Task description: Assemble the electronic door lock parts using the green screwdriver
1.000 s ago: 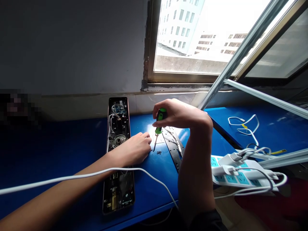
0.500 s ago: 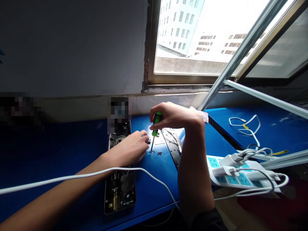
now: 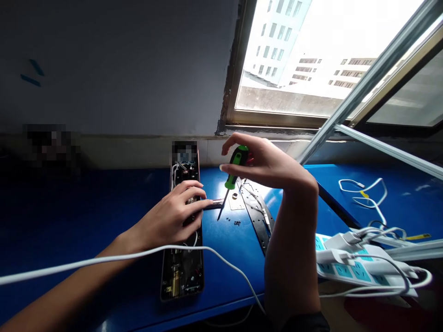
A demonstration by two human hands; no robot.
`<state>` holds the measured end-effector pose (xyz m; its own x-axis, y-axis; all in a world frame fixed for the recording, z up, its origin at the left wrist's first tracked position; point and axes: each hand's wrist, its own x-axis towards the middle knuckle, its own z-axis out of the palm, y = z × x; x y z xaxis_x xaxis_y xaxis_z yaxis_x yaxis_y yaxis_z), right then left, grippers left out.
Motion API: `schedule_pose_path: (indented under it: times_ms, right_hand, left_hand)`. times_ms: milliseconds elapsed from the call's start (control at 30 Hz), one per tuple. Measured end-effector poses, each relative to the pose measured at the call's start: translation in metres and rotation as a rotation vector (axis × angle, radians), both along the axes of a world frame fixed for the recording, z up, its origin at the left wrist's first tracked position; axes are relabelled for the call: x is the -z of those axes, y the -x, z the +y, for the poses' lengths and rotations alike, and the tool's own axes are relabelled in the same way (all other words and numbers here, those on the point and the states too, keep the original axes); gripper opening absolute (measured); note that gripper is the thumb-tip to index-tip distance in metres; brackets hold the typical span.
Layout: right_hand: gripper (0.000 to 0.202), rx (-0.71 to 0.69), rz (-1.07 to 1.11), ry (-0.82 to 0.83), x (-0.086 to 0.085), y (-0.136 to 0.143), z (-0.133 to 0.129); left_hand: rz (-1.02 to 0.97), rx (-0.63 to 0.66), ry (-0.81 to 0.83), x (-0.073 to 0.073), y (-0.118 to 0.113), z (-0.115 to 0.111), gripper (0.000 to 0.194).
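Observation:
My right hand (image 3: 254, 159) is closed around a green and black screwdriver (image 3: 236, 167), whose shaft slants down to the left above the table. Its tip is near some small dark screws (image 3: 237, 223). Under my left hand (image 3: 182, 207) lies a long, dark door lock housing (image 3: 183, 281), with a brass cylinder at its near end and wires inside. My left fingers curve across its middle and past its right edge. A thin dark metal piece (image 3: 215, 204) sticks out to the right by my left index finger; the part beneath the hand is hidden.
A black perforated plate (image 3: 258, 214) with a white cable lies right of the screws, near a small flat card (image 3: 237, 201). A white cord (image 3: 138, 253) crosses in front of my left forearm. At right stand a crowded power strip (image 3: 360, 265) and a metal frame (image 3: 374, 78).
My left hand has moved left from beside the screws onto the housing. The thin metal piece now shows by its fingers. My right hand still holds the screwdriver, and the view has shifted left.

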<state>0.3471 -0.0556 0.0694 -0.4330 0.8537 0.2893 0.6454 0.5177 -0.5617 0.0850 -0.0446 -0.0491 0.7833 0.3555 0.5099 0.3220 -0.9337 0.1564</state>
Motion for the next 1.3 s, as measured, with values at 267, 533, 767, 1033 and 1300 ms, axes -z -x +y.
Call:
schedule_pose_path:
  times_ms: [267,533,767,1033,1300]
  right_hand:
    - [0.019,-0.048,0.24,-0.173,0.001,0.032,0.0]
    - [0.018,-0.074,0.264,-0.261,0.005,0.066,0.003]
    - [0.017,-0.051,0.227,-0.33,0.006,0.078,0.003]
    - [0.017,-0.043,0.213,-0.331,0.004,0.078,-0.004]
    - [0.024,-0.106,0.182,-0.299,0.004,0.081,-0.006]
  left_hand:
    - [-0.247,-0.082,0.074,0.021,0.034,-0.016,0.027]
    - [-0.399,-0.207,0.039,0.032,0.044,-0.021,0.018]
    - [-0.402,-0.233,0.01,0.038,0.051,-0.015,0.009]
    - [-0.398,-0.184,-0.011,0.035,0.051,-0.015,0.005]
    - [-0.362,-0.175,0.002,0.032,0.05,-0.02,0.008]
